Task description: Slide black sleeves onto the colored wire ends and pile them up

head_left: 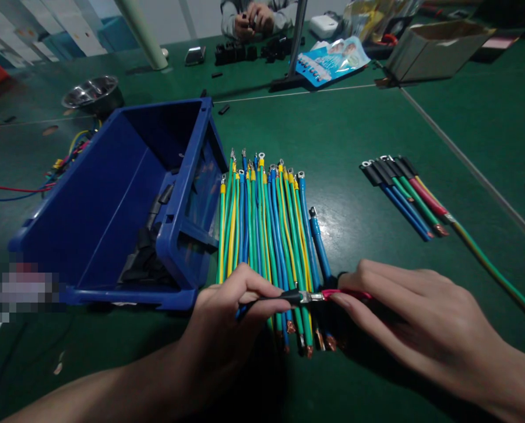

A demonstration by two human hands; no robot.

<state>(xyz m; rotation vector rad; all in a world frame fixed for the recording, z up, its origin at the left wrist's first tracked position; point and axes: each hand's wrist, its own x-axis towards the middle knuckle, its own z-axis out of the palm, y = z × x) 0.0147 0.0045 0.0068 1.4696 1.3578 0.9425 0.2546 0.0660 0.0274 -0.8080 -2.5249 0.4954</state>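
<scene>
Between finger and thumb, my left hand (240,305) pinches a black sleeve (294,297), with a bit of blue showing near the fingers. A metal cable lug (313,297) bridges the gap from that sleeve to a red piece (333,294), which my right hand (403,317) grips. Whether the red piece is cable or sleeve is unclear, as the fingers cover much of it. Beneath both hands lies a row of short cables (262,223), green-yellow and blue, with ring lugs at the far ends and bare copper at several near ends.
At left stands a blue bin (108,200) holding black sleeves (148,252). Short cables with black sleeves (403,188) lie at right, near a long green-yellow cable (491,264). Farther back are a metal bowl (93,97), a blue packet (333,61), a cardboard box (434,53) and another person's hands (256,20).
</scene>
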